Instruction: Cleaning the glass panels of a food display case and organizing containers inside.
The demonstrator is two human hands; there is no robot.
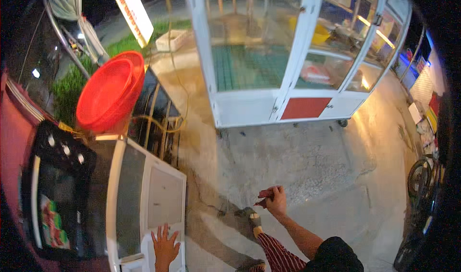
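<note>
My left hand (164, 247) is spread with its fingers apart, in front of the white door (165, 195) of a low cabinet. I cannot tell whether it touches the panel. Out over the concrete floor, my right hand (277, 204) is closed round a small reddish-brown piece (263, 195). Its ends stick out to the left of my fingers; its exact kind is unclear. Below that hand show a striped trouser leg (278, 253) and a shoe (254, 219).
Ahead stands a white-framed glass display cart (249, 104) on wheels. Red plastic basins (108, 94) lean at the left, above a black oven-like appliance (60, 200). A yellow cord (177, 80) hangs near a lit sign (132, 12). A wheel (419, 177) is at the right.
</note>
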